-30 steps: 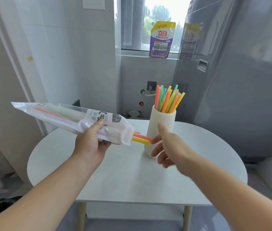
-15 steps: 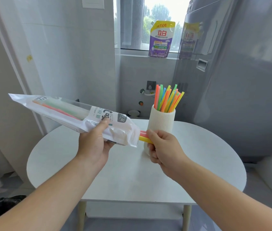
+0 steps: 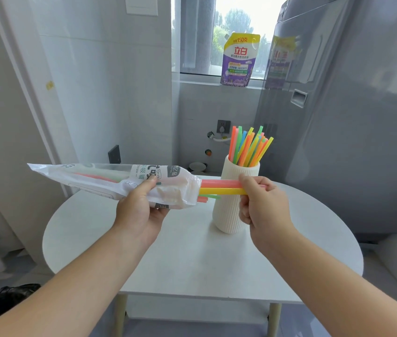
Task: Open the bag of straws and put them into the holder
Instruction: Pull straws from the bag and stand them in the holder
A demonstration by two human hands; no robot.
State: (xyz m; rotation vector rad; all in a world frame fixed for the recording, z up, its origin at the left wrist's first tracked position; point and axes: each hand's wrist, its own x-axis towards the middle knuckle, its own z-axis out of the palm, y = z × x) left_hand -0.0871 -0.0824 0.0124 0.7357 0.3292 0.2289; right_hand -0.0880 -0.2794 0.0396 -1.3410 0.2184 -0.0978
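Observation:
My left hand (image 3: 139,210) grips the white plastic straw bag (image 3: 110,181), held level above the table with its open mouth toward the right. A pink and a yellow straw (image 3: 219,187) stick partly out of that mouth, and my right hand (image 3: 263,203) pinches their free ends. Shorter orange and green straw tips (image 3: 208,197) poke out just below them. Behind my right hand stands the white ribbed holder (image 3: 229,210), upright, with several coloured straws (image 3: 248,148) fanned out of its top.
A round white table (image 3: 192,259) carries the holder. A grey washing machine (image 3: 353,117) rises at the right. A purple detergent pouch (image 3: 238,60) stands on the window sill behind. White tiled wall to the left, something black (image 3: 3,297) on the floor at lower left.
My right hand closed on the straw ends at the bag's mouth, then drew the pink and yellow straws out to the right. The bag now lies more level.

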